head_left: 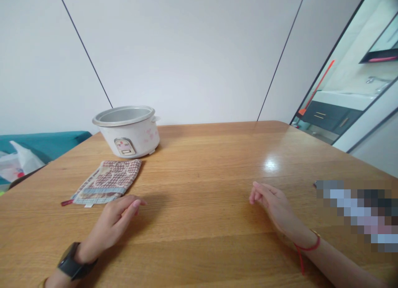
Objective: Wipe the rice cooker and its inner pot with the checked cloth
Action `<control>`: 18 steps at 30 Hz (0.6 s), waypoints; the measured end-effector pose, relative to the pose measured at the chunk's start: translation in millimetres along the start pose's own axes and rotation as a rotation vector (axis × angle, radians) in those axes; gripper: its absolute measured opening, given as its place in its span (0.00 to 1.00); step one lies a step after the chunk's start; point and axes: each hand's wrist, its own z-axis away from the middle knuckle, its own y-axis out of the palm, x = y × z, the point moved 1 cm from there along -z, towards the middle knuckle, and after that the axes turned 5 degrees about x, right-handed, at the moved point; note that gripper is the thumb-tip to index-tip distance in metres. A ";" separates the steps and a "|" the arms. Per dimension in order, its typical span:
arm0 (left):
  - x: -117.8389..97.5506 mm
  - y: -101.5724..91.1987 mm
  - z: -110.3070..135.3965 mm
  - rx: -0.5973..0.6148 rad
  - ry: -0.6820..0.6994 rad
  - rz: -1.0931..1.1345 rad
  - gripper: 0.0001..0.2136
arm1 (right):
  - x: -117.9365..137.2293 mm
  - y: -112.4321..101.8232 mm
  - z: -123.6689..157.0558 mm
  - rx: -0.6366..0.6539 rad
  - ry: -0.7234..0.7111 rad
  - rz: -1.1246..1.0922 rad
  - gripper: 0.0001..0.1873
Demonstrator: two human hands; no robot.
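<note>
My left hand (113,221) rests on the wooden table (205,163), fingers loosely stretched and holding nothing, just below a folded patterned cloth (107,182). A black watch sits on that wrist. My right hand (273,207) lies on the table to the right, fingers relaxed and apart, holding nothing; a red string circles its wrist. A white rice cooker (127,132) with no lid stands at the far left of the table, behind the cloth.
A blurred-out object (357,213) lies at the table's right edge. A teal sofa (40,143) with a plastic bag (18,161) is beyond the left edge. A white wall stands behind, and a doorway opens at the right.
</note>
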 end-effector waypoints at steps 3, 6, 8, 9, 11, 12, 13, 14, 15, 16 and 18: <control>-0.6 -0.3 -0.7 -0.001 0.005 -0.008 0.19 | -2.4 -0.3 0.0 0.001 0.001 0.003 0.33; -2.9 -2.2 -1.6 -0.017 0.005 -0.018 0.19 | -4.3 -1.2 -0.2 0.004 0.000 0.010 0.33; -4.1 -3.5 -1.4 -0.023 0.008 -0.014 0.20 | -4.9 -1.9 -0.5 0.003 -0.013 0.038 0.33; -4.2 -4.0 -0.9 -0.020 0.013 -0.009 0.21 | -5.2 -2.2 -0.6 0.003 -0.022 0.056 0.33; -3.2 -4.1 0.6 -0.007 0.021 0.006 0.22 | -5.9 -2.6 -0.8 0.002 -0.040 0.082 0.33; -2.0 -3.9 1.6 0.002 0.022 0.012 0.23 | -6.4 -2.7 -0.8 -0.001 -0.045 0.085 0.33; -0.4 -3.6 2.6 0.011 0.018 0.017 0.23 | -7.0 -2.7 -0.7 -0.005 -0.048 0.080 0.33; 1.3 -3.4 3.6 0.019 0.009 0.018 0.24 | -7.8 -2.6 -0.6 -0.005 -0.048 0.069 0.33; 3.2 -3.2 4.5 0.023 -0.001 0.017 0.24 | -8.5 -2.4 -0.4 -0.002 -0.046 0.055 0.32; 5.0 -3.3 5.1 0.028 -0.011 0.011 0.24 | -9.0 -2.2 -0.2 0.003 -0.041 0.040 0.32; 8.2 -4.1 5.7 0.029 -0.023 -0.010 0.23 | -9.6 -1.9 0.0 0.018 -0.029 0.021 0.32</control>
